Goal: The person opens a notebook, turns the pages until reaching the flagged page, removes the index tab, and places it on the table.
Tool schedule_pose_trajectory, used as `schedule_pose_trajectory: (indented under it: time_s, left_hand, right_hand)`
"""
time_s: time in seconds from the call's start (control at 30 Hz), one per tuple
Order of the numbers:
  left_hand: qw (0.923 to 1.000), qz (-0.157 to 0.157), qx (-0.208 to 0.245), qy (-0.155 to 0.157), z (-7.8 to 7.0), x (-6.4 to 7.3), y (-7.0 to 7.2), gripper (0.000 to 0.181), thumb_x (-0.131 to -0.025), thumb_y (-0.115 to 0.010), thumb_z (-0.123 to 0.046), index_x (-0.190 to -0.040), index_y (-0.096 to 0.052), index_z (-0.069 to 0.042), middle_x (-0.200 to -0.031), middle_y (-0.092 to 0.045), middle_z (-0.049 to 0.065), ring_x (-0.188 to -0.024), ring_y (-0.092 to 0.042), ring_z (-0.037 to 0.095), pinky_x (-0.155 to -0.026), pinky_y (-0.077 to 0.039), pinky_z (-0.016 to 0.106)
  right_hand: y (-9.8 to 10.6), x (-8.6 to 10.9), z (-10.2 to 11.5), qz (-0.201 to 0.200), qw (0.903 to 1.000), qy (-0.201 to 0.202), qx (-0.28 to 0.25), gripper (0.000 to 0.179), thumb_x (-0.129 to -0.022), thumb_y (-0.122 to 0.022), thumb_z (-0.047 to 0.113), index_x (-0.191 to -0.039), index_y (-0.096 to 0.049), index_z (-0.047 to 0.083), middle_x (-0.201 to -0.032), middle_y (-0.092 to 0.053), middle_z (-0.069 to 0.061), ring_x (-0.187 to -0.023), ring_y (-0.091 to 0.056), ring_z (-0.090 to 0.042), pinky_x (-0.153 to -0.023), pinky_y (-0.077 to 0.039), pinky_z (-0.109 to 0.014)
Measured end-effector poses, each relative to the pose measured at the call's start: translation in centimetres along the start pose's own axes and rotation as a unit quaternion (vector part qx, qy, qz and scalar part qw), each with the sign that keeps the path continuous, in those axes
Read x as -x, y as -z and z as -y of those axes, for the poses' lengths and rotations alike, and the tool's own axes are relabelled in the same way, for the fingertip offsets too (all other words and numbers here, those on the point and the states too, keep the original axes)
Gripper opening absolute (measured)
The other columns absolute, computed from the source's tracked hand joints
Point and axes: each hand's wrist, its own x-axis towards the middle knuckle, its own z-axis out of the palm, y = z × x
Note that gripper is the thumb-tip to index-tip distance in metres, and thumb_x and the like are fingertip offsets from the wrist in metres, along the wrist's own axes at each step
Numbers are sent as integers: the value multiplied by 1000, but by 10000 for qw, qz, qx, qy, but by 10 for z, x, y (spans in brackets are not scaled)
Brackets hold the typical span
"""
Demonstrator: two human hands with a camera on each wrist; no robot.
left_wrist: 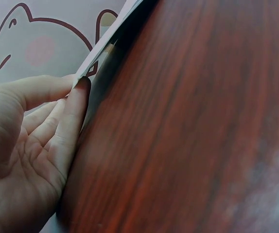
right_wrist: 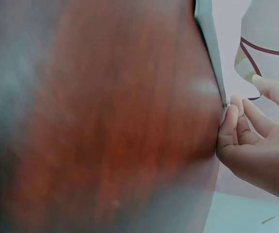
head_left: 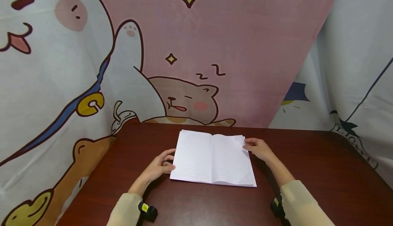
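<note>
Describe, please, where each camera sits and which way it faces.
Head: on the head, facing forward and down at the open notebook and table; left hand, right hand and sleeves show.
Left wrist: on that wrist, facing the left hand at the notebook's edge; only that hand shows.
Right wrist: on that wrist, facing the right hand at the opposite edge; only that hand shows.
Both wrist views share the table and cartoon backdrop.
</note>
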Motion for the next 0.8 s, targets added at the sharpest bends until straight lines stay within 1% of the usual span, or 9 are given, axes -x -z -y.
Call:
schedule_pose_trajectory:
  time_s: [0.13,0.3,0.53,0.63,0.8]
  left_hand:
    - [10000,-7,-9,10,0,0,0,69,-92,-68,-3,-152,-33,0,-127,-58,32,-88,-65,14,-76,-58,29]
    - [10000,-14,-22,39,-1,1,-1,69,-92,-68,-3,-152,-33,0,-127,-58,32,-88,-65,14,-76,-58,29]
    - [10000,-40,-28,50,-1,1,-2,69,-92,-67,-2,-152,-33,0,-128,-57,32,-89,-64,15,-75,-58,30]
    - [10000,-41,-38,47,0,1,-2,69,-92,-67,-2,-152,-33,0,-128,-57,32,-89,-64,15,-75,-58,30]
    - [10000,-28,-39,11,0,1,-1,69,-92,-67,-2,-152,-33,1,-127,-57,32,-88,-64,14,-74,-58,29]
  right_hand:
    - [0,-5,-2,-76,9993,43,354,41,-94,-67,16,-123,-59,-12,-113,-65,-27,-90,-63,-26,-73,-55,-33]
    - [-1,-8,-2,-166,9986,12,496,35,-92,-69,16,-115,-62,-10,-102,-65,-22,-83,-61,-23,-66,-52,-30]
    - [2,-7,0,-380,9979,-12,523,27,-89,-71,20,-100,-65,-5,-88,-64,-16,-72,-59,-22,-62,-51,-29]
    - [3,-7,0,-443,9978,-27,497,27,-89,-71,21,-98,-66,-4,-85,-64,-15,-70,-60,-21,-61,-51,-29]
    - [1,-8,0,-502,9978,-112,423,27,-92,-68,19,-104,-68,-5,-84,-68,-15,-70,-62,-18,-61,-52,-28]
